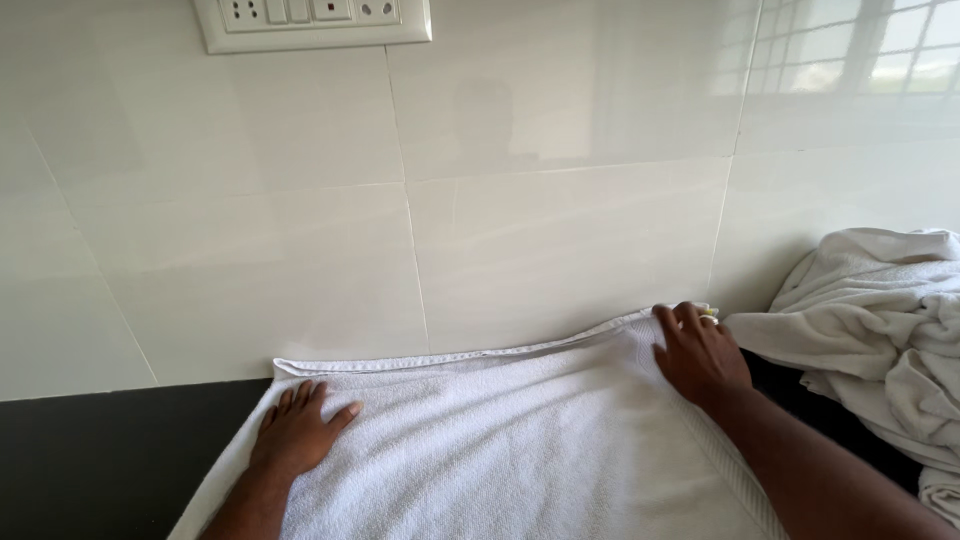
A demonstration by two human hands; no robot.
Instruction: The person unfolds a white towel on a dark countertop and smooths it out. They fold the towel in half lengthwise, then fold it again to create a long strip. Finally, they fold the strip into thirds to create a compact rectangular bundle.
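White terry towel (pixel 520 440) lies spread on the dark table (pixel 90 460), not yet folded. Left hand (pixel 298 432) presses flat, fingers spread; right hand (pixel 700 355) fingers pinch its far corner.

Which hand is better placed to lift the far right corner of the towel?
Right. The right hand already rests on that corner of the white towel by the wall; the left hand lies flat near the left edge.

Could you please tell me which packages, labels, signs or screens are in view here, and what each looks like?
No packages, signs or screens are in view.
Small pale yellow tag: at the white terry towel's far right corner, by the right hand's fingers; too small to make out further.
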